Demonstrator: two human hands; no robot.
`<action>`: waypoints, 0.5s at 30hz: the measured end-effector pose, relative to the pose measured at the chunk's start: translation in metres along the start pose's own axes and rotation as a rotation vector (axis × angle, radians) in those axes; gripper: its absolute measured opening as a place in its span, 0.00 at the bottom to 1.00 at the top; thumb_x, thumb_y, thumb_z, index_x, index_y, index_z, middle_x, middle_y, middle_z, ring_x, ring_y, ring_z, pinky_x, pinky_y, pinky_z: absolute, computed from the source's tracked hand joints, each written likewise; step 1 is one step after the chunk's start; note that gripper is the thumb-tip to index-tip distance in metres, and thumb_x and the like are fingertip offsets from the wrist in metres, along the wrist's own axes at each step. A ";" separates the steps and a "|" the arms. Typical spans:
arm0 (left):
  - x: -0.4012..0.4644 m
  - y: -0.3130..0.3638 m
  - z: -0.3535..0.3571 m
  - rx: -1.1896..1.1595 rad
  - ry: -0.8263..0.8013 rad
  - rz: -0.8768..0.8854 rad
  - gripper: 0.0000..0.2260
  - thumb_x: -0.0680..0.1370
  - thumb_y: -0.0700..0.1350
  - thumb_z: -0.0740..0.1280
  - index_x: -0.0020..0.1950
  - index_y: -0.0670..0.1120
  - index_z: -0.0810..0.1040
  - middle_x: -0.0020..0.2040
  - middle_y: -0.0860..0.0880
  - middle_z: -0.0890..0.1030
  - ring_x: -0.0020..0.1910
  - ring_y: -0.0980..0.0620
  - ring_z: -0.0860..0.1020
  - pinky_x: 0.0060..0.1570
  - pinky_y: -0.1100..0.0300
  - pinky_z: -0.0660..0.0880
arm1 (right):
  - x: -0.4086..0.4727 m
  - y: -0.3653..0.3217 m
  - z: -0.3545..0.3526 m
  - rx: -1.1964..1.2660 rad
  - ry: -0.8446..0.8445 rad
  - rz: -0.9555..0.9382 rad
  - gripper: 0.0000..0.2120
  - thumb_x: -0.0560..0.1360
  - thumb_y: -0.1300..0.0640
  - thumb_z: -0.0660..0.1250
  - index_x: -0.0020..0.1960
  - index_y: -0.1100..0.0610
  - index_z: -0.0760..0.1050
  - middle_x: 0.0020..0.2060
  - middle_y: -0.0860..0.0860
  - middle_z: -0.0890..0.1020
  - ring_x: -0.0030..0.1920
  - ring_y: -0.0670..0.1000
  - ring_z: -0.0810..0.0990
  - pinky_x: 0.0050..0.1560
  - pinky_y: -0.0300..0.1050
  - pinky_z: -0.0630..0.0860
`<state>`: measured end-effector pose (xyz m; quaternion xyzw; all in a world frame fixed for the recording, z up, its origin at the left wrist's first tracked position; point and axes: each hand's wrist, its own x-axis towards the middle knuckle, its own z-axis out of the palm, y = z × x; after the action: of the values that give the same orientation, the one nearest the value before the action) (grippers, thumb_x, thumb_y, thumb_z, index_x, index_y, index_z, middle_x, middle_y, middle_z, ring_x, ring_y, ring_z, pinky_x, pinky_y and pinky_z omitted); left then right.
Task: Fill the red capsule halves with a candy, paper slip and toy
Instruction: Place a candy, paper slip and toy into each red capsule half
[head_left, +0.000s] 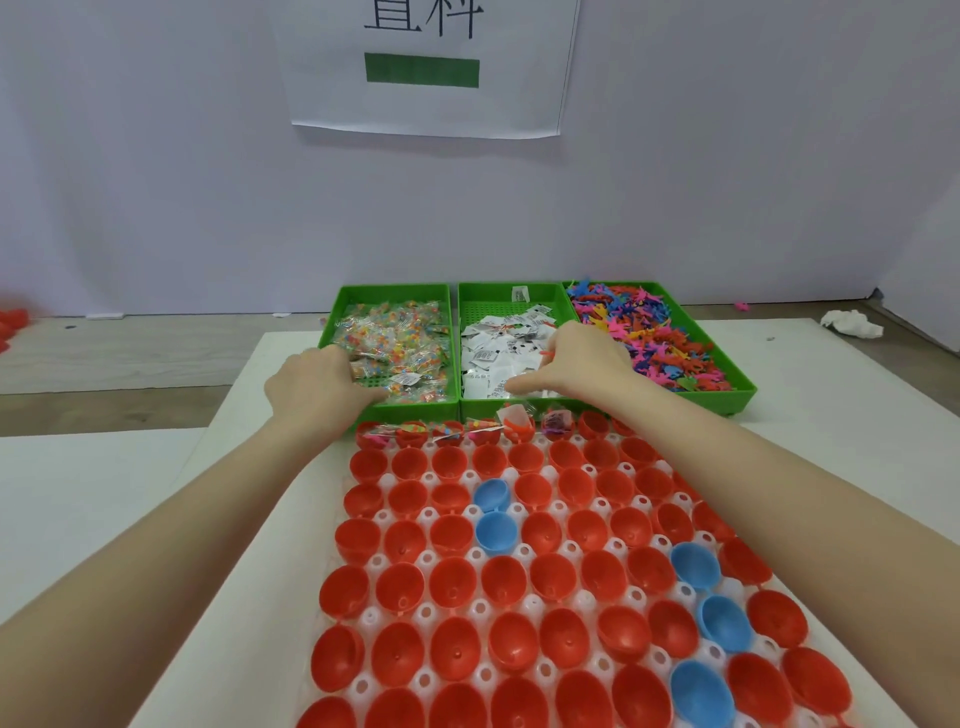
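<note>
Currently both hands are up at the supply trays: left hand (317, 382) has fingers curled down into the green plastic tray of clear-wrapped multicolour candies (395, 345), apparently closing on one, though the grip itself is hidden; right hand (582, 364) is over the middle green tray of white folded paper slips (498, 353), fingertips pinching at a slip, with a small orange-red bit showing by the thumb, possibly a toy. To do this step well: take exactly one candy and one slip, lift clear of the pile so nothing trails, then drop into the same cup. The third green tray of small bright rubbery toys (649, 332) sits just right of the right hand. The red plastic capsule halves (452, 577) sit in a white holder grid on the counter, directly below and between the forearms; only the far row, nearest the trays, looks filled. A few blue halves (493, 530) are mixed in; skip those.
</note>
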<state>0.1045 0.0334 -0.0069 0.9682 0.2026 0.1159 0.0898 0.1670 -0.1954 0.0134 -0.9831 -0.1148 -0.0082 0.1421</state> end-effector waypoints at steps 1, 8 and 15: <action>0.001 -0.001 -0.001 -0.011 -0.034 -0.013 0.16 0.71 0.55 0.71 0.38 0.42 0.74 0.41 0.43 0.78 0.45 0.42 0.76 0.37 0.57 0.67 | 0.000 -0.002 0.001 -0.003 -0.008 0.019 0.25 0.62 0.36 0.72 0.34 0.57 0.71 0.27 0.48 0.69 0.32 0.50 0.71 0.32 0.41 0.63; 0.005 -0.003 -0.003 -0.236 -0.139 -0.108 0.09 0.70 0.44 0.73 0.36 0.41 0.77 0.34 0.46 0.74 0.39 0.44 0.71 0.34 0.59 0.65 | 0.004 -0.005 0.008 0.201 -0.122 0.093 0.21 0.66 0.58 0.73 0.29 0.56 0.59 0.26 0.50 0.63 0.28 0.49 0.63 0.28 0.41 0.58; -0.007 0.005 -0.002 -0.522 0.161 0.006 0.08 0.74 0.43 0.69 0.48 0.39 0.83 0.48 0.41 0.82 0.49 0.43 0.78 0.47 0.56 0.69 | 0.001 -0.001 0.003 0.443 0.157 0.019 0.17 0.76 0.56 0.61 0.30 0.57 0.64 0.25 0.51 0.67 0.29 0.52 0.68 0.39 0.47 0.69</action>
<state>0.0992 0.0264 -0.0052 0.9006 0.1697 0.2408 0.3195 0.1677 -0.1937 0.0108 -0.9253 -0.0931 -0.0579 0.3631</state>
